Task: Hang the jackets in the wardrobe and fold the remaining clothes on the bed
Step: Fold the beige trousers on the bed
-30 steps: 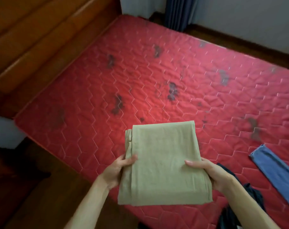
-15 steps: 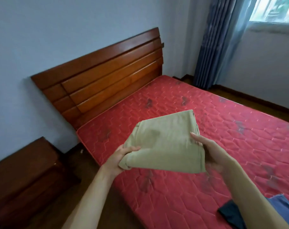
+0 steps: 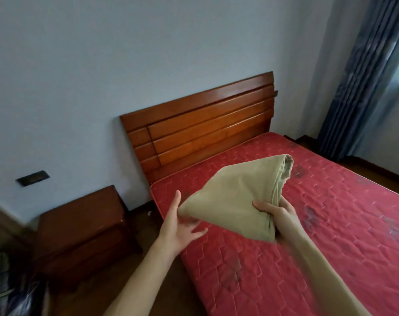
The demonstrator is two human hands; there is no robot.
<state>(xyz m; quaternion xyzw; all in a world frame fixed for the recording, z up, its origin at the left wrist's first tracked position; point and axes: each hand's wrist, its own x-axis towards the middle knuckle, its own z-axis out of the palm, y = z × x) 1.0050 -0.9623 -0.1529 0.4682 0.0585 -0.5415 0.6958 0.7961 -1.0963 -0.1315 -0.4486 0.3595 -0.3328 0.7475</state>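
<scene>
Item: folded olive garment (image 3: pixel 235 197), held in the air over the near-left corner of the bed (image 3: pixel 331 236), tilted, its layered edge at the far end.
Hold: right hand (image 3: pixel 278 215), fingers curled and pinching the near-right corner; left hand (image 3: pixel 180 229), fingers spread, under the left corner, contact blurred.
Risk: with a single corner grip, the layers may slip and the fold may open before the garment is laid down.
Surroundings: wooden headboard (image 3: pixel 200 131), nightstand (image 3: pixel 79 229), blue curtain (image 3: pixel 365 76).
Markings: no legible writing.
</scene>
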